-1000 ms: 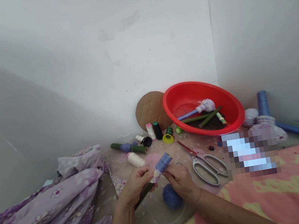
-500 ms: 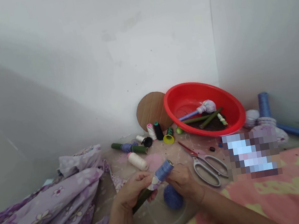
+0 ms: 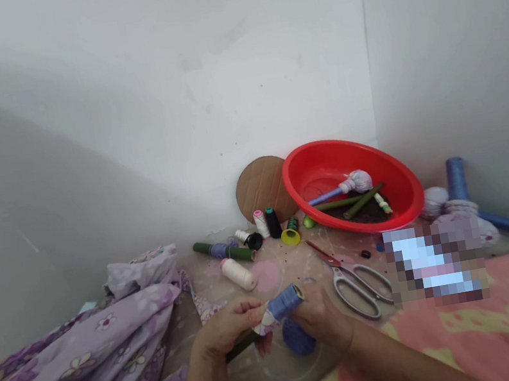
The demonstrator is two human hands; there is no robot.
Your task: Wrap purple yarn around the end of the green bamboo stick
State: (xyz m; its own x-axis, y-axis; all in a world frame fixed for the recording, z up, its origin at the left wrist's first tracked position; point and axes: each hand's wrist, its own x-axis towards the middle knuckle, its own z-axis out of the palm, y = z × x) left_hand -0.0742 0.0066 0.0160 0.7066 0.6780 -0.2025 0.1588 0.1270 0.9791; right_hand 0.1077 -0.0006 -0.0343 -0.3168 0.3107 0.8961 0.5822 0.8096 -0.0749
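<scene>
Your left hand (image 3: 229,328) is closed in a narrow grip around a green stick (image 3: 244,345), which angles down to the lower left and is cut off from view beneath your hand. A band of blue thread (image 3: 284,303) is wound around its upper end, with a scrap of patterned cloth (image 3: 265,322) just below it. Your right hand (image 3: 320,321) sits just behind that end, but the thread hides its fingertips, so you can't tell whether it is gripping the stick or only steadying it. A ball of blue yarn (image 3: 299,338) lies under your hands, partly hidden by them. Scissors (image 3: 356,290) lie to the right, and a cream thread spool (image 3: 238,274) lies beyond your hands. A pixelated patch (image 3: 435,264) hides whatever lies right of the scissors. Compared with the earlier frame, the stick lies a little flatter and your hands sit lower, leaving a pink mark (image 3: 266,275) on the surface more open to view.
</scene>
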